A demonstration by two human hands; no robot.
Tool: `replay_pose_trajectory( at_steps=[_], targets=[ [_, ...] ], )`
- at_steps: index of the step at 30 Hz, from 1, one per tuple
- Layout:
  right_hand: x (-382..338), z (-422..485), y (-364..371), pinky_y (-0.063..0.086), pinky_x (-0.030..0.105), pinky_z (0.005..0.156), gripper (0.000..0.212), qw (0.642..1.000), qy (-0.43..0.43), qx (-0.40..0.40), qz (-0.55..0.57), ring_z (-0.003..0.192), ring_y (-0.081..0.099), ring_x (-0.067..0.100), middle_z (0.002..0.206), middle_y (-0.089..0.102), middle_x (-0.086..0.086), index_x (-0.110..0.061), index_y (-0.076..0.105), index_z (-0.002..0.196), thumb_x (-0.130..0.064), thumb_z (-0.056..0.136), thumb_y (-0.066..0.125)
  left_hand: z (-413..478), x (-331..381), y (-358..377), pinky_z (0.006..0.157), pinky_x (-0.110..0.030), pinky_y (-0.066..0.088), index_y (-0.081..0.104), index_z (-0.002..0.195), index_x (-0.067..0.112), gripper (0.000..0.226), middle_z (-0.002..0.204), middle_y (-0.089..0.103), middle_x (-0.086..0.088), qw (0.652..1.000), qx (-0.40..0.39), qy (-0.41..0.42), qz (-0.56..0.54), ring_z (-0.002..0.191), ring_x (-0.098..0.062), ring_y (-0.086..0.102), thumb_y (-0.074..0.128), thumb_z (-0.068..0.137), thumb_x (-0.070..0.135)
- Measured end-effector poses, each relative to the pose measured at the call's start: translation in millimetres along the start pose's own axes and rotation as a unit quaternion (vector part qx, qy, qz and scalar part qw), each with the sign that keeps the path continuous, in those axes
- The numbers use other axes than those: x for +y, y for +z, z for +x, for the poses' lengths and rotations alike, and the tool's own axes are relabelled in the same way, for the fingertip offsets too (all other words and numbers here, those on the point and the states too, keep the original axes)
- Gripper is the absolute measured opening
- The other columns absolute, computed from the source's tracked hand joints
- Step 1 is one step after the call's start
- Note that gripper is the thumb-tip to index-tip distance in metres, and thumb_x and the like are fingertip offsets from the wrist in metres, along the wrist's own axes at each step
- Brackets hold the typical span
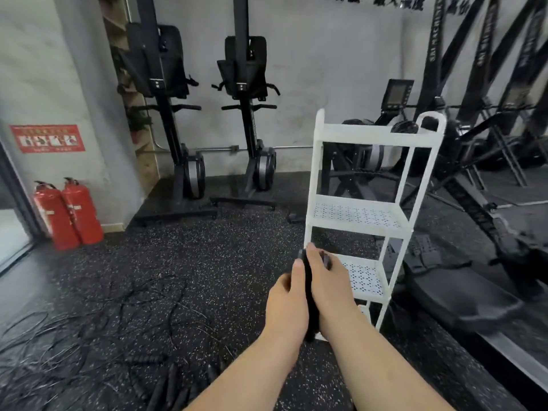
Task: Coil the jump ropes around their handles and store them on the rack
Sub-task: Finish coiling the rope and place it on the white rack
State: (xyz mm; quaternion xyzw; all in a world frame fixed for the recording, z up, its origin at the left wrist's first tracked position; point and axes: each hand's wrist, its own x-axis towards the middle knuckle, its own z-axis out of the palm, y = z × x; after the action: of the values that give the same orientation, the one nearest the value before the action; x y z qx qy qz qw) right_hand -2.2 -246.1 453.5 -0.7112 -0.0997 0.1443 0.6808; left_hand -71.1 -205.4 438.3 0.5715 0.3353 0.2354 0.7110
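Well left of and below the fingers, loose jump ropes (89,336) tangled across the speckled floor (222,262), two red fire extinguishers (69,215) upright by the wall (44,84) further up. Grips the black handles (309,289) on end at centre with the left hand (284,304), fingers curled round the left side, and clamps the right hand (326,277) on the opposite side, thumb laid up along the top end; too blurred to tell whether anything is wound on them. Just right of and behind the fingertips, the white rack (367,135) with perforated shelves (355,216).
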Motion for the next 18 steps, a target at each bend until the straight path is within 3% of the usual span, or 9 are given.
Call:
replay_pose_trajectory(
  at_steps=[2, 4, 9, 12, 16, 18],
  targets=[
    [-15.4, 1.0, -15.0, 0.061, 0.052, 0.093, 0.045, 1.0, 0.015, -0.007, -0.003, 0.092, 0.076, 0.026, 0.091, 0.081, 0.001, -0.02, 0.074, 0.095, -0.063, 0.096, 0.062, -4.6, 9.9, 15.9, 0.091, -0.05, 0.062, 0.077, 0.099, 0.022, 0.05, 0.091, 0.081, 0.0, 0.999, 0.011, 0.029, 0.022, 0.089, -0.019, 0.078, 0.056, 0.098, 0.068],
    [-30.3, 2.5, -30.6, 0.061, 0.054, 0.094, 0.045, 0.999, 0.032, -0.023, 0.028, 0.091, 0.078, 0.03, 0.088, 0.081, 0.005, -0.013, 0.074, 0.097, -0.057, 0.1, 0.065, -9.6, 19.3, 29.4, 0.088, -0.051, 0.063, 0.076, 0.096, 0.018, 0.044, 0.089, 0.081, -0.001, 0.998, 0.01, 0.056, 0.027, 0.086, -0.02, 0.078, 0.06, 0.102, 0.059],
    [-63.2, 2.4, -69.1, 0.058, 0.055, 0.103, 0.047, 0.985, 0.097, -0.078, 0.119, 0.102, 0.078, 0.036, 0.102, 0.082, 0.013, -0.007, 0.077, 0.111, -0.05, 0.093, 0.079, -21.3, 37.9, 51.2, 0.078, -0.048, 0.065, 0.077, 0.091, 0.012, 0.043, 0.084, 0.08, -0.005, 0.997, -0.006, 0.078, 0.027, 0.081, -0.024, 0.078, 0.064, 0.103, 0.051],
    [-79.2, 3.7, -81.6, 0.059, 0.054, 0.101, 0.049, 0.986, 0.085, -0.082, 0.114, 0.1, 0.078, 0.036, 0.098, 0.082, 0.012, -0.007, 0.08, 0.105, -0.054, 0.088, 0.083, -25.4, 50.9, 63.0, 0.067, -0.04, 0.06, 0.076, 0.084, 0.006, 0.046, 0.079, 0.078, -0.009, 0.997, -0.009, 0.08, 0.012, 0.078, -0.028, 0.077, 0.066, 0.102, 0.047],
    [-98.7, 7.2, -92.7, 0.058, 0.051, 0.102, 0.042, 0.982, 0.07, -0.095, 0.146, 0.103, 0.078, 0.033, 0.105, 0.082, 0.009, -0.004, 0.081, 0.107, -0.044, 0.095, 0.077, -30.1, 71.4, 76.5, 0.076, -0.048, 0.066, 0.079, 0.088, 0.009, 0.038, 0.08, 0.08, -0.007, 0.995, -0.037, 0.088, 0.004, 0.079, -0.025, 0.079, 0.069, 0.102, 0.043],
    [-106.7, 12.8, -99.5, 0.059, 0.05, 0.1, 0.047, 0.974, 0.084, -0.111, 0.181, 0.102, 0.078, 0.032, 0.11, 0.082, 0.011, -0.001, 0.08, 0.112, -0.044, 0.095, 0.077, -31.7, 82.1, 81.9, 0.071, -0.048, 0.067, 0.079, 0.095, 0.01, 0.032, 0.082, 0.081, -0.007, 0.995, -0.059, 0.081, -0.01, 0.078, -0.025, 0.08, 0.07, 0.102, 0.04]
  ],
)
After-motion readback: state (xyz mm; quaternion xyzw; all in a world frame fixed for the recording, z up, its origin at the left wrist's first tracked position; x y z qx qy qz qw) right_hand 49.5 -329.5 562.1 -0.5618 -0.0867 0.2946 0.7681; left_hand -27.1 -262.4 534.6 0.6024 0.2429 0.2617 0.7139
